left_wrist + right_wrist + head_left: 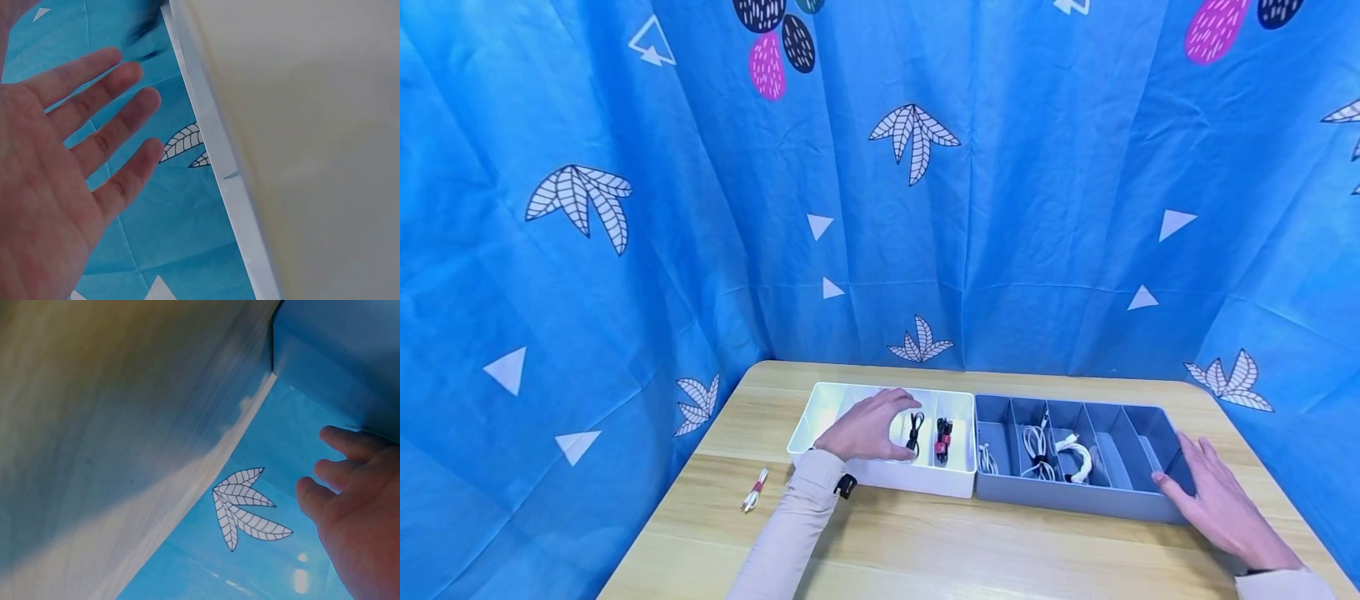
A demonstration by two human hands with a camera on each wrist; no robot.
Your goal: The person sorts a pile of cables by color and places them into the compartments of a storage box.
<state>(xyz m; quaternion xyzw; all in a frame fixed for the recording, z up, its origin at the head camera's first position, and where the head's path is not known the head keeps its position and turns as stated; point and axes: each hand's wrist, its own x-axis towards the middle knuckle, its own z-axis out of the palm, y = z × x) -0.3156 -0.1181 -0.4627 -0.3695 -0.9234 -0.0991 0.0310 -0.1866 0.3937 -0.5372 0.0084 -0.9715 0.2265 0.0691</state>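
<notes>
My left hand [868, 425] hovers over the white divided box [925, 481], its thumb and fingers spread apart. Just beyond its thumb, a bundled black cable [914, 431] stands in one compartment. The right-end compartment holds a black cable with a red tie [943, 440]. In the left wrist view the palm and straight fingers [128, 122] show, with a blurred dark shape [148, 19] past the fingertips. My right hand [1221, 504] rests at the right end of the grey divided box [1075, 497], thumb over its near rim and fingers along its end wall.
Grey compartments hold a small white cable [987, 459], a white cable with a black tie [1037, 450] and a thick coiled white cable [1077, 460]. A white cable with a red tie [756, 490] lies on the wooden table [940, 550], left of the boxes. A blue curtain [1037, 208] hangs behind.
</notes>
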